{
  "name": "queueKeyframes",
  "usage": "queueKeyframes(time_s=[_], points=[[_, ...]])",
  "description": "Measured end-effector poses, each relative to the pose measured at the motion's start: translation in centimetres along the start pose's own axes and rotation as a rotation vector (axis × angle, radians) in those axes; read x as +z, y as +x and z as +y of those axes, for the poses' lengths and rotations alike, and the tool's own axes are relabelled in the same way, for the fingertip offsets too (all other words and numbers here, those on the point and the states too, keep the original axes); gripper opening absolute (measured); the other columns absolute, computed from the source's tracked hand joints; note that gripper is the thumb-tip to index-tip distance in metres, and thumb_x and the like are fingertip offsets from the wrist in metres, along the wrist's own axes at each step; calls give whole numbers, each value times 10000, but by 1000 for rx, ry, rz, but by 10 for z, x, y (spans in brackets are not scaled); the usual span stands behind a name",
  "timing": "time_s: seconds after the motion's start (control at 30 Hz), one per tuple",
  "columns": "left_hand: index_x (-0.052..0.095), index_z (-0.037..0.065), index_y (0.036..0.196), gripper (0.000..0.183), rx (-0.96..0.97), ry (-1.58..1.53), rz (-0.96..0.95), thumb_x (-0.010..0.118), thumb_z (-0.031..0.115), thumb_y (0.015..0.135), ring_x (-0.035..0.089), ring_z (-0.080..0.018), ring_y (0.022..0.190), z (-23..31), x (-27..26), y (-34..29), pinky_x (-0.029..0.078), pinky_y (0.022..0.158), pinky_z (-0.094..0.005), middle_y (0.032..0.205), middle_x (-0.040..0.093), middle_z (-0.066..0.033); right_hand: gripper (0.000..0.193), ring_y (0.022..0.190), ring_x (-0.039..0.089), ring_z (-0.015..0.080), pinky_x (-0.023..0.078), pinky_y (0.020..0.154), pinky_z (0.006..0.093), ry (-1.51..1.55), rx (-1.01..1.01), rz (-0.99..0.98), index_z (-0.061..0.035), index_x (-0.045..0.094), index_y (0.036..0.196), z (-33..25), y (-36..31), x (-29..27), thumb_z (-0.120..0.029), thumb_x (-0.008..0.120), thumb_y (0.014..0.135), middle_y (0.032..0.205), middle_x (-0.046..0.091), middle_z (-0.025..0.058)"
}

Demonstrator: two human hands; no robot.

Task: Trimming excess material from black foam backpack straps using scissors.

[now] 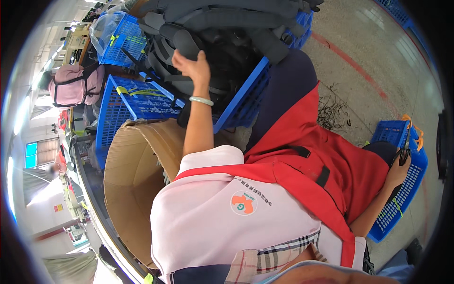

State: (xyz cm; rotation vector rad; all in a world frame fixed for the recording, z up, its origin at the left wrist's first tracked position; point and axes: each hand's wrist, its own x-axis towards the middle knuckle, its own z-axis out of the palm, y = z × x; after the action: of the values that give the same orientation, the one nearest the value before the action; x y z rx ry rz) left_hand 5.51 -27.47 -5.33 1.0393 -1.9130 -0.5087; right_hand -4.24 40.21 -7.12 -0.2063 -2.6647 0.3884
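My left hand (193,69), with a pale bangle on the wrist, reaches over a heap of black straps and padded pieces (231,57). Its fingers and thumb are apart. Just beyond the fingertips lies the rounded end of a dark grey padded strap (186,43); I cannot tell whether the fingers touch it. A blue crate (243,90) holds the heap. Out to the right, my right hand (398,171) is closed round the dark handles of a pair of scissors (405,152). Their blades point away from me, above a blue basket (410,189).
An open cardboard box (125,189) stands by my left side. Further left are more blue crates (137,99) and a pink backpack (75,85). Black thread or strap scraps (333,111) litter the floor. A red apron (302,165) covers my lap. Orange straps (417,132) hang at the basket.
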Motion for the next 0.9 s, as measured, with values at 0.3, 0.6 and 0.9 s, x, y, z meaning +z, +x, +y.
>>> queueKeyframes(time_s=[0.3, 0.6, 0.9], points=[[656, -60, 924, 259, 82, -609, -181, 776, 51, 722, 603, -128, 783, 51, -27, 15, 485, 738, -275, 868, 693, -80, 407, 1021, 635, 277, 481, 830, 343, -49, -7, -66, -40, 601, 1159, 3, 6, 0, -349, 627, 896, 1089, 663, 118], [658, -20, 1054, 255, 204, -842, -164, 698, 126, 848, 615, -143, 770, 172, -74, 86, 494, 740, -281, 899, 681, -50, 292, 846, 608, 158, 462, 772, 275, 434, -61, -346, 4, 586, 1106, -69, -3, 12, -183, 643, 889, 926, 653, 98], [606, -10, 1000, 189, 97, -1231, -279, 599, 165, 930, 621, -196, 758, 151, -59, 107, 514, 725, -341, 877, 650, -77, 207, 740, 492, 89, 418, 666, 229, 650, -49, -554, 16, 545, 976, -109, -23, -4, -112, 660, 861, 819, 574, 24]])
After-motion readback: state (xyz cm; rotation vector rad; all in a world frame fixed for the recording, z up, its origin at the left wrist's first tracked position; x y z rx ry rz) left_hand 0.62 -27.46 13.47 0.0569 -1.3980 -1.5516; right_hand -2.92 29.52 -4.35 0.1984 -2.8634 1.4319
